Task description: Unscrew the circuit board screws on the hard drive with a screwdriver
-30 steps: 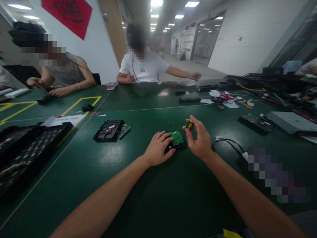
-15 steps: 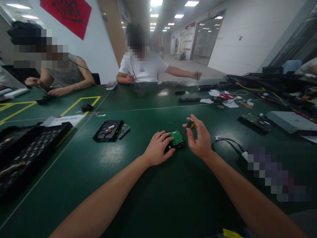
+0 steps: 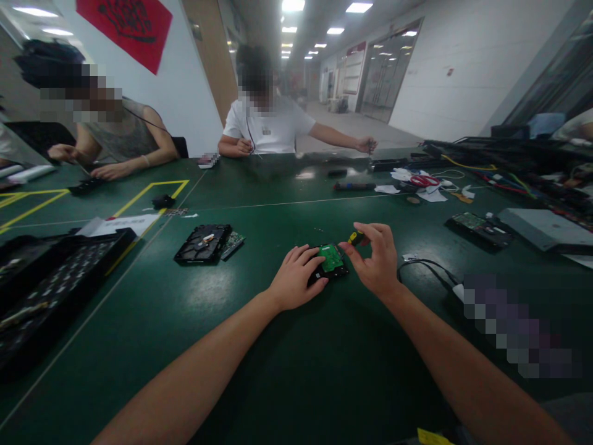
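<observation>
1. On the left, nearer side, a black case [image 3: 119, 240] is laid on the green table [image 3: 296, 383], well apart from both hands.
2. Left of the middle, a black unit [image 3: 199, 244] is set down with a loose circuit board [image 3: 233, 245] at its right side; whether they touch cannot be told.
3. At the middle, a drive [image 3: 331, 259] is laid flat on the table, its green board side turned up. It is covered at its left by the left hand [image 3: 294, 278], whose fingers are slightly spread over it, with the thumb at the near edge, presumably so that it is held steady. Its long axis seems to be run roughly left to right, though the left end is hidden.
4. Just right of it, a yellow-and-black screwdriver [image 3: 356, 237] is pinched between thumb and forefinger of the right hand [image 3: 376, 256], likely so that it can be turned finely. Its long axis is slanted, the handle end to the right and far, the other end aimed left and near, towards the drive; its tip cannot be made out.
5. Farther right, a black cable [image 3: 428, 264], a second drive [image 3: 479, 230] and a grey box [image 3: 542, 228] are left aside, untouched.
</observation>
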Demonstrator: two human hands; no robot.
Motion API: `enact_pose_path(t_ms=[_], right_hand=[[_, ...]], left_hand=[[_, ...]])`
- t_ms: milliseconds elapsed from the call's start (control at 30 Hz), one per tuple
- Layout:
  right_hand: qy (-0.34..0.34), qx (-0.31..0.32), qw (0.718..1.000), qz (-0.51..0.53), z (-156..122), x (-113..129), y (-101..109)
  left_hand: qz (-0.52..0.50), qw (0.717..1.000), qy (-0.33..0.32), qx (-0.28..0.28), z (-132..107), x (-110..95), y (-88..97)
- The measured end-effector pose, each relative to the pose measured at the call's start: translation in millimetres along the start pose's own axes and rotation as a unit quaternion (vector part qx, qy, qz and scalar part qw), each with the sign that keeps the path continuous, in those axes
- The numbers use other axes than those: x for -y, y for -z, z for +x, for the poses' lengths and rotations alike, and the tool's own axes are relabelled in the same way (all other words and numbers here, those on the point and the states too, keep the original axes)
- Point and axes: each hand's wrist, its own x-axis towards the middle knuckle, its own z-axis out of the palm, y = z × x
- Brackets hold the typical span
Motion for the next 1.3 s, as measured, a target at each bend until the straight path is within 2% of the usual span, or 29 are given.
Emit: enact_pose_path(t_ms=[267, 500, 700, 900, 1133, 1300], right_hand=[[-0.006, 0.040, 0.998, 0.049, -2.9, -1.4, -3.2], [-0.001, 0.014, 1.000, 0.002, -0.7, -0.5, -1.4], [-0.026, 0.058, 0.996, 0.068, -4.2, -1.4, -3.7], [-0.016, 0.003, 1.000, 0.000, -0.9, 0.4, -1.2], [-0.018, 0.043, 0.999, 0.024, -4.5, -1.4, -3.9], [-0.003, 0.008, 1.000, 0.004, -1.7, -0.5, -2.2]], left_hand=[[0.001, 1.000, -0.003, -0.002, 0.2, -0.6, 1.0], [-0.002, 1.000, -0.003, -0.004, 0.1, 0.1, -0.2], [0.007, 1.000, 0.000, -0.005, 0.4, -1.6, 0.4], [0.009, 1.000, 0.011, -0.013, 0.3, -1.1, -1.3], [0.006, 1.000, 0.011, -0.009, 0.6, 0.0, -1.3], [0.004, 1.000, 0.008, -0.009, 0.7, -0.2, -0.8]])
